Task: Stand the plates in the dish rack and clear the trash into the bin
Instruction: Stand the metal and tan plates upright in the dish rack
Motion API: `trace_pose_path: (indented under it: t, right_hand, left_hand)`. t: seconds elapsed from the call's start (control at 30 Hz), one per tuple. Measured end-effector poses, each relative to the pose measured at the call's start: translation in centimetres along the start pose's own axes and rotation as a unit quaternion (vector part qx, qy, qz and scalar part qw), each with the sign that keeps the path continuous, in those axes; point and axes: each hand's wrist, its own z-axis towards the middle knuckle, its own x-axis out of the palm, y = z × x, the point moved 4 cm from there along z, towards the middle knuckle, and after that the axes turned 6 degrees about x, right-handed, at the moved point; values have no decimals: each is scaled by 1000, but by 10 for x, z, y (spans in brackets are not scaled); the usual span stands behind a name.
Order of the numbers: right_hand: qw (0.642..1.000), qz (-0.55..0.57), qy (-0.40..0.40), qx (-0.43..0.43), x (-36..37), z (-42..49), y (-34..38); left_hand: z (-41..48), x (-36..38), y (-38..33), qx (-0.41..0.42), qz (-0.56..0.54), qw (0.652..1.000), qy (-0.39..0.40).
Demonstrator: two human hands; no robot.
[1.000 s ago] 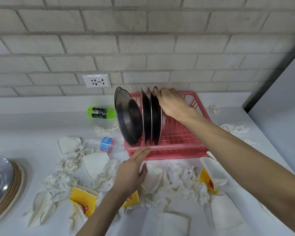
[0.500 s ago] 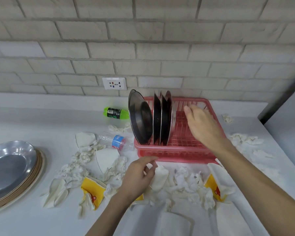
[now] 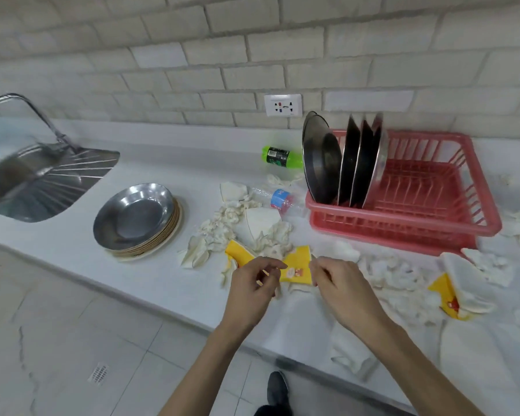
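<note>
Dish rack: a red plastic dish rack (image 3: 403, 228) sits on a white counter (image 3: 168, 163) against a pale brick wall.
Racked plates: five steel plates (image 3: 323, 163) stand on edge at the rack's left end, leaning slightly.
Waiting plates: a stack of plates (image 3: 135, 216) lies flat well to the left of the rack, with a steel one on top.
Trash: crumpled tissues (image 3: 227, 219) and torn paper cups spread along the rack's front and left side; a flattened yellow cup (image 3: 297, 265) lies in front of its left corner.
Bottles: a green bottle (image 3: 279, 157) lies on its side just left of the rack, a clear bottle (image 3: 281, 199) nearer its front corner.
Left hand: the left hand (image 3: 252, 288) hovers in front of the rack's left end, fingers loosely curled and apart, nothing seen in them.
Right hand: the right hand (image 3: 341, 285) hangs beside it, closer to the rack, fingers loosely bent downward, gripping nothing visible.
Sink: a steel sink (image 3: 33, 181) lies far to the rack's left.
</note>
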Motion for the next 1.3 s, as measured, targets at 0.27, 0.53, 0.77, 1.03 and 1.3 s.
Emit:
trace_pose_path:
  t: [0.27, 0.53, 0.77, 1.03, 1.3]
  right_hand:
    - [988, -18, 129, -78, 102, -28, 36]
    - [986, 32, 145, -72, 183, -12, 81]
    - [986, 66, 152, -37, 252, 23, 137]
    - [987, 109, 106, 43, 302, 61, 177]
    - [983, 120, 87, 108, 318, 67, 182]
  left_hand:
    - [-49, -85, 48, -87, 6, 992, -94]
    - [-59, -177, 116, -154, 33, 980, -123]
    - [19, -318, 197, -201, 3, 954, -223]
    - [124, -419, 281, -226, 118, 951, -174]
    - [175, -442, 301, -190, 206, 955, -100]
